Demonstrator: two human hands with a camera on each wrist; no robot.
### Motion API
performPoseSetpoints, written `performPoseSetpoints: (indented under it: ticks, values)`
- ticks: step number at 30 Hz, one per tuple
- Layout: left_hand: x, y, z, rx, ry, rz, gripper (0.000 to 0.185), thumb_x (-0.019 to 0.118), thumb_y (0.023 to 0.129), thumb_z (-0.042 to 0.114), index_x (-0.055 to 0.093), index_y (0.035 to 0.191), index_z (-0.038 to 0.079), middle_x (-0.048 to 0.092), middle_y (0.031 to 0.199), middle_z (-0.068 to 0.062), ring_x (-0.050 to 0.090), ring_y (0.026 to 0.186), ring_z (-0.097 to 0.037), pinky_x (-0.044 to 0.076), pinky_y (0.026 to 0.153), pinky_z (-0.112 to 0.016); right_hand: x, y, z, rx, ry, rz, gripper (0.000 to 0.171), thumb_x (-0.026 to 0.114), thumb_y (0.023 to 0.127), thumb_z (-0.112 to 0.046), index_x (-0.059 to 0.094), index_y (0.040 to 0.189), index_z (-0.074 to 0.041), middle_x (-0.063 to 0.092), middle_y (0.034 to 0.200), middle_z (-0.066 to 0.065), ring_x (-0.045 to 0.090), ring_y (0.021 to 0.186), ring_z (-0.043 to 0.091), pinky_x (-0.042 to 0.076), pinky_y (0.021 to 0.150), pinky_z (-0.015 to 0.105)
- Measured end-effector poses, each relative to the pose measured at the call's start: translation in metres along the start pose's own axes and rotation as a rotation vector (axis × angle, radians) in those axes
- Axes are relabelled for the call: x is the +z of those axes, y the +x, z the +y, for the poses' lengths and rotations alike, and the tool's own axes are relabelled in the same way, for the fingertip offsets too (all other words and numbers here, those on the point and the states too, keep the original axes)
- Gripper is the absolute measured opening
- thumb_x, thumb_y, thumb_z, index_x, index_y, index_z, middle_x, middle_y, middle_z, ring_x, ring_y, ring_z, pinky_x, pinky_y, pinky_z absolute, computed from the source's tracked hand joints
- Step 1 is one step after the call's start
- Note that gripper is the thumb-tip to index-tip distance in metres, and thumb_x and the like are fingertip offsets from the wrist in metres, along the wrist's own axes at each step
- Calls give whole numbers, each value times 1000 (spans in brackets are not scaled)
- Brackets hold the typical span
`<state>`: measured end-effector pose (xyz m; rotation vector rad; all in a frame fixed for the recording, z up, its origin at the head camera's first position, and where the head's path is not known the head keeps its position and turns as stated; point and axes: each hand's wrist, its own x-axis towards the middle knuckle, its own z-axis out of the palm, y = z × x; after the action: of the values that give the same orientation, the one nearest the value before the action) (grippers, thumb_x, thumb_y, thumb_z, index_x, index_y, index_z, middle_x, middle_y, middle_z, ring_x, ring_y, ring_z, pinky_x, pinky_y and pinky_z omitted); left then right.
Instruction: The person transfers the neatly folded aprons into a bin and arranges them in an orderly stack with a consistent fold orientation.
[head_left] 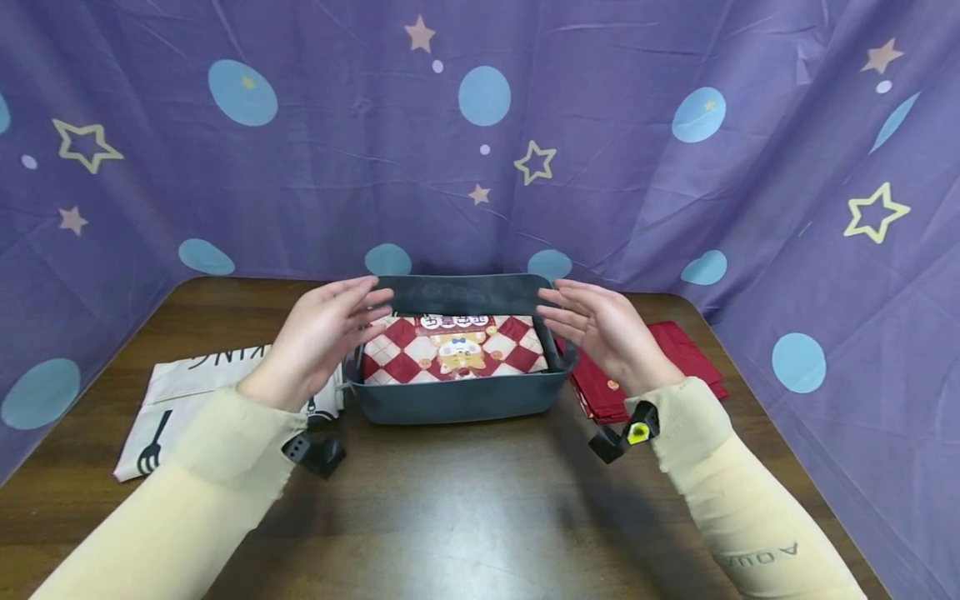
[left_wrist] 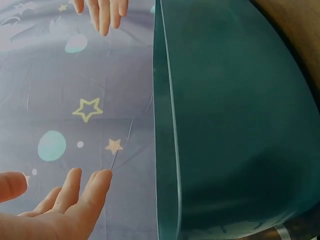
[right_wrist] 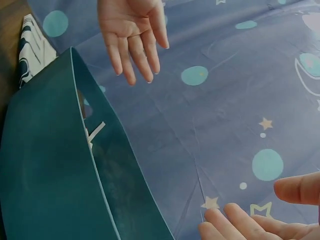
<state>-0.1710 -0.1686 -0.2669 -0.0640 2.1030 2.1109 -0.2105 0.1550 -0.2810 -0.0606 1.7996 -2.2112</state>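
A dark teal plastic bin (head_left: 459, 404) stands between my two hands. Inside it lies a folded red-and-white diamond-patterned cloth (head_left: 517, 350) with a cartoon animal print. My left hand (head_left: 324, 333) hovers by the bin's left side, fingers extended and palm turned inward, holding nothing. Mirroring it at the right side, my right hand (head_left: 603, 329) also has its fingers extended and holds nothing. In the left wrist view the bin's wall (left_wrist: 240, 110) fills the right half, with the left fingers (left_wrist: 92, 197) beside it. The right wrist view shows both palms apart above the bin's rim.
A folded white cloth (head_left: 168, 421) with a black fork print lies left of the bin, partly behind my left forearm. Folded dark red cloth (head_left: 686, 358) lies at the right. Purple curtain (head_left: 600, 200) encloses the back and sides of the wooden table (head_left: 450, 508).
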Motion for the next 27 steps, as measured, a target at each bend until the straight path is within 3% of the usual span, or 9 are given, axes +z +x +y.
performPoseSetpoints:
  ticks: [8,14,17,22,27]
  values:
    - [3,-7,-9,22,-12,-12,59,46,105,34,30,155,6,43,153,-17,57,128,-20,45,104,-28,-8,-7,9,-19,28,31,50,46,105,-22,35,151,-5,46,150,15,66,112,18,46,109,36]
    - [5,-10,-15,44,-43,-40,58,49,104,35,35,152,4,47,150,-16,64,116,-10,50,99,-23,-16,-11,18,-33,113,40,43,50,104,-22,44,143,-6,65,125,2,69,107,17,54,97,28]
    - [7,-12,-18,55,-73,-42,57,51,104,33,38,150,2,56,143,-12,67,111,-9,52,96,-22,-19,-13,24,-46,144,35,35,49,104,-20,48,137,-8,70,116,-1,71,103,17,55,96,29]
    - [13,-16,-24,66,-85,-53,55,52,103,31,41,147,0,69,125,0,70,105,-8,55,92,-23,-22,-15,33,-65,129,22,39,49,104,-19,45,141,-6,69,117,-1,70,105,17,54,98,30]
    - [18,-19,-29,65,-86,-69,55,52,103,32,43,145,-2,71,116,6,70,105,-9,55,93,-24,-25,-17,39,-67,133,35,45,49,105,-20,40,146,-4,69,118,-1,70,107,17,53,100,32]
